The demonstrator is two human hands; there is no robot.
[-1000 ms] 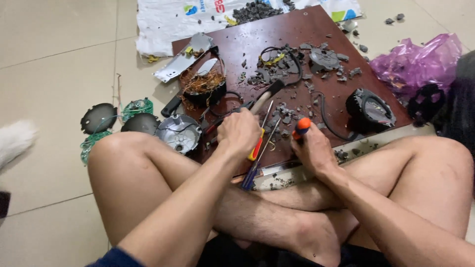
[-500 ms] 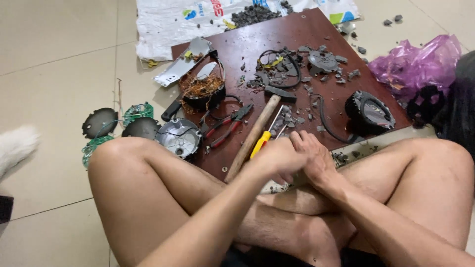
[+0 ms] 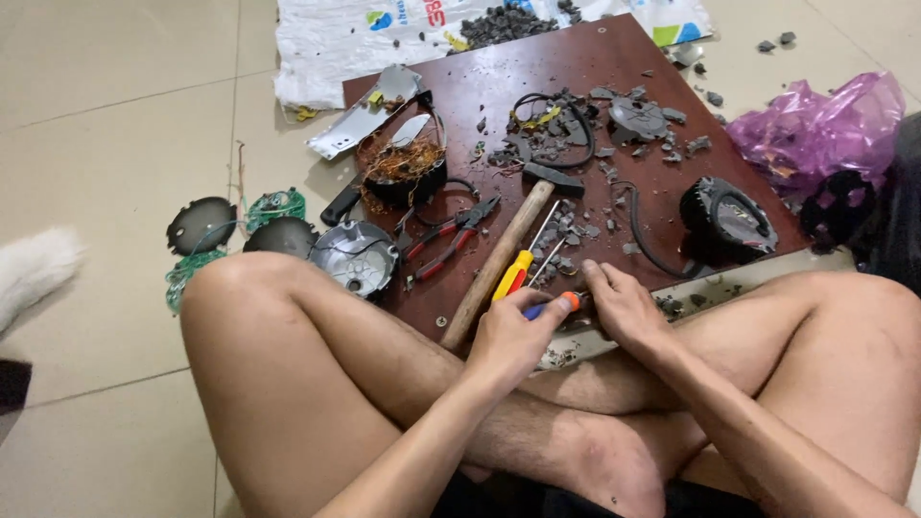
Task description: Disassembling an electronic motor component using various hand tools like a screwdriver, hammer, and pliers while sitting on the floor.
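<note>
Head view: person sits cross-legged on floor, dark wooden board serving as work surface. Left hand in closed grip on blue-and-orange screwdriver at board's near edge. Right hand just beside, fingers pressed down on small part, apparently steadying it; part itself hidden. Hammer, yellow screwdriver, red pliers lie close, within reach.

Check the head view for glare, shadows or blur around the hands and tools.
Head view: soft, even light, faint shadows only under the hammer and pliers; mild sheen on the brown board and floor tiles, nothing washed out. Left hand and right hand are sharp, no motion blur. Small debris reads slightly soft; straight board edges show little distortion.
</note>
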